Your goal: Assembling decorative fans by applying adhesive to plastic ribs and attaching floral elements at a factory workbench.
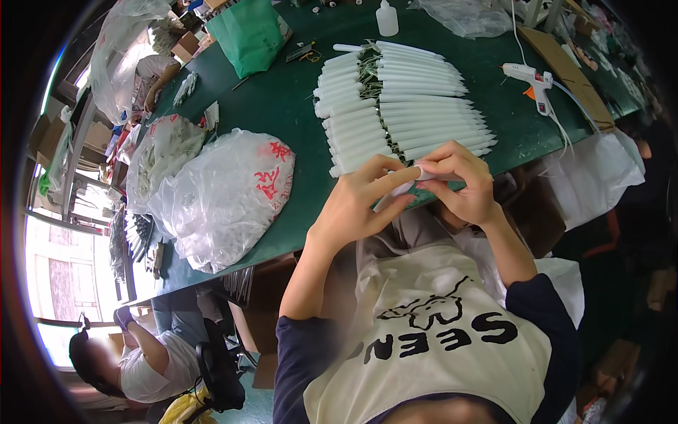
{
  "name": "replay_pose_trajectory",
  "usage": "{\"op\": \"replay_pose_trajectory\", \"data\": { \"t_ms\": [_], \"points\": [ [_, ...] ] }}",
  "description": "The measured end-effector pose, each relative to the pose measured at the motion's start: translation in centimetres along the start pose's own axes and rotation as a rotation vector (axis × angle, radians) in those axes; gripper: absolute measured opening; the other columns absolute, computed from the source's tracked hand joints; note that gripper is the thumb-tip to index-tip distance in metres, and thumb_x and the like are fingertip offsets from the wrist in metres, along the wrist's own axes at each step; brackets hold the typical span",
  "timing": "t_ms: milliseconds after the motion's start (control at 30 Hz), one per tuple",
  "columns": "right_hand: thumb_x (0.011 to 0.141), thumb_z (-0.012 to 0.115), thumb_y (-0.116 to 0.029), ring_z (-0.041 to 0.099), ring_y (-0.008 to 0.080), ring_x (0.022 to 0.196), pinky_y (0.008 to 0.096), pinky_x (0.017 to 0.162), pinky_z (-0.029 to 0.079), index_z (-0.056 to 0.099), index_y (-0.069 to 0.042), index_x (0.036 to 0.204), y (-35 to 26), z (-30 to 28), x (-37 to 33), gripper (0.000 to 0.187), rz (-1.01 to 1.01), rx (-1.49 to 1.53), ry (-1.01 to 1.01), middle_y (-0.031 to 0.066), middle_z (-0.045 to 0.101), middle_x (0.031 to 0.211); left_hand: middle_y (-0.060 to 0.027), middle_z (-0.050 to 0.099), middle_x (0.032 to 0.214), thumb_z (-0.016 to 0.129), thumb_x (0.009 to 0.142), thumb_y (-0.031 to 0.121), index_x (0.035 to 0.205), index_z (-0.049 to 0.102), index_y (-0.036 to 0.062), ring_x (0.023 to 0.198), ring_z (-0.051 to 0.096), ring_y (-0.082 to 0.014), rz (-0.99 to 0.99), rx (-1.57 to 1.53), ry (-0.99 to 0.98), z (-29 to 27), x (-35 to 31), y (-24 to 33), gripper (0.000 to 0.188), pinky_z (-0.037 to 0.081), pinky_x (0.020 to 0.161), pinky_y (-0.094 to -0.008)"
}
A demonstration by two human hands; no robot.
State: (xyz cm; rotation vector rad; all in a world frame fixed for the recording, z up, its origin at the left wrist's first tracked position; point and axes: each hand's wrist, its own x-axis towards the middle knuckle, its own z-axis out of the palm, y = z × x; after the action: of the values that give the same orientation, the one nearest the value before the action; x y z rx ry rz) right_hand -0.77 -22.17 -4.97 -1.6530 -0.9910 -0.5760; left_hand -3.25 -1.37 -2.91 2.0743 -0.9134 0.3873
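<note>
At the near edge of the table, my left hand (360,201) and my right hand (462,185) meet, fingertips almost touching. Both are closed on a small white piece (422,172), mostly covered by my fingers, so its full shape cannot be made out. Just beyond my hands lie two rows of white taper candle-shaped sticks (427,109), side by side with their pointed tips toward the right. Dark green wiring (369,74) runs between the rows.
Clear plastic bags (219,194) fill the table's left side, with a green bag (247,35) beyond. A white bottle (386,19) stands at the back. A corded glue gun (531,81) lies to the right. Another person (152,353) sits at lower left.
</note>
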Motion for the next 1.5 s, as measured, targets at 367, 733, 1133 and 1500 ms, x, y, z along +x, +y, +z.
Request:
{"op": "replay_pose_trajectory", "data": {
  "t_ms": [367, 733, 1133, 1500],
  "points": [
    [0.073, 0.073, 0.011, 0.067, 0.0208, 0.088, 0.0285, 0.074, 0.059, 0.063, 0.0, 0.1, 1.2, 0.5, 0.5, 0.031, 0.047, 0.045, -0.03, 0.0143, 0.063, 0.104, -0.0114, 0.063, 0.102, 0.07, 0.083, 0.008, 0.119, 0.06, 0.009, 0.071, 0.064, -0.0261, -0.075, -0.073, 0.004, 0.1, -0.3, -0.9, 0.037, 0.05, 0.059, -0.0336],
    [0.075, 0.071, 0.011, 0.065, 0.022, 0.085, 0.0293, 0.069, 0.055, 0.065, -0.003, 0.1, 1.8, -0.2, 1.1, 0.029, -0.081, -0.121, -0.109, 0.0121, 0.064, 0.103, -0.0114, 0.069, 0.097, 0.072, 0.077, -0.001, 0.11, 0.066, 0.006, 0.084, 0.067, -0.0278, -0.127, 0.028, 0.156, 0.2, -0.6, -1.3, 0.034, 0.054, 0.073, -0.0352],
    [0.071, 0.071, 0.002, 0.064, 0.0234, 0.084, 0.0331, 0.07, 0.053, 0.069, -0.006, 0.096, 2.2, -1.0, 1.4, 0.026, -0.275, -0.49, -0.201, 0.0042, 0.067, 0.098, -0.0137, 0.068, 0.097, 0.066, 0.082, -0.005, 0.109, 0.066, 0.0021, 0.079, 0.067, -0.0249, -0.09, 0.13, 0.154, 0.7, -0.2, -1.4, 0.028, 0.056, 0.066, -0.0304],
    [0.072, 0.072, 0.004, 0.065, 0.0247, 0.084, 0.033, 0.07, 0.053, 0.066, -0.004, 0.094, 2.3, -0.6, 1.0, 0.024, -0.215, -0.388, -0.126, 0.0056, 0.068, 0.099, -0.0079, 0.064, 0.091, 0.065, 0.081, 0.003, 0.105, 0.063, 0.009, 0.082, 0.064, -0.0278, -0.07, 0.3, 0.06, 0.7, 0.2, -0.4, 0.025, 0.052, 0.066, -0.0383]
  ]
}}
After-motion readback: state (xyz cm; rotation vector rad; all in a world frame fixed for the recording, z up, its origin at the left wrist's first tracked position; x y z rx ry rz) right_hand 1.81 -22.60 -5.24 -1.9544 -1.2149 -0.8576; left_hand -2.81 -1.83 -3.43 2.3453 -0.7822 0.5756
